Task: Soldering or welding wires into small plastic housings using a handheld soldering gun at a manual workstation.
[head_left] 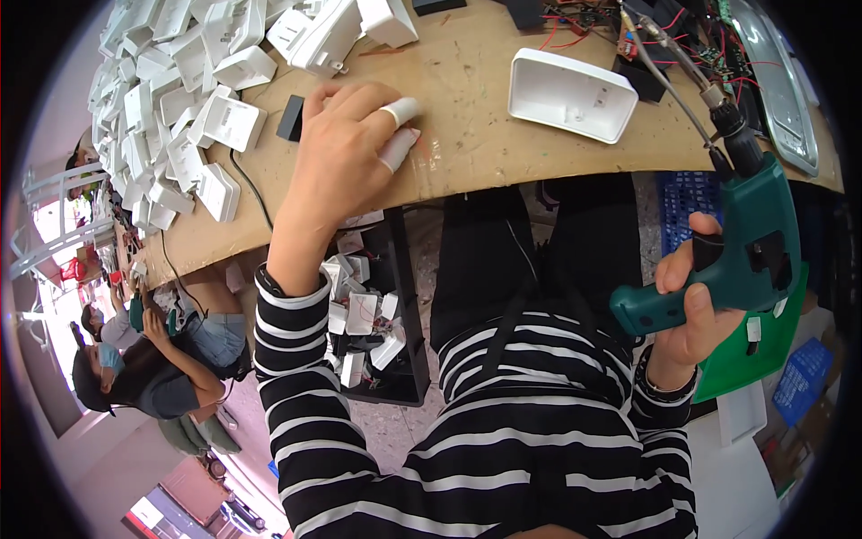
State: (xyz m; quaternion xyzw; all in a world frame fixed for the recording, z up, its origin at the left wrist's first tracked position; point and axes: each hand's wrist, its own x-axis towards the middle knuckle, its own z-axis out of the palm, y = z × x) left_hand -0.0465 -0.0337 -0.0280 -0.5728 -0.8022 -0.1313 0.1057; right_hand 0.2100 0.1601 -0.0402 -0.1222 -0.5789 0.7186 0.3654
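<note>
My right hand [696, 305] grips a green soldering gun [759, 234] by its handle, fingers around it near the black trigger. Its metal barrel points up and away, over the table's right side. My left hand [350, 144] lies palm down on the table, fingers curled, with white finger cots [401, 110] on two digits. Whatever may be under or between these fingers is hidden. A small black block [290, 119] sits right beside that hand. To its right, an open white plastic housing [573, 97] lies with its hollow side up.
White adapter housings [180, 108] heap at the far left. Red-wired circuit boards [593, 22] and a clear tray [777, 85] occupy the far right. Below the table are a black bin [409, 359] of white parts and a green crate [759, 359]. People [135, 368] sit at left.
</note>
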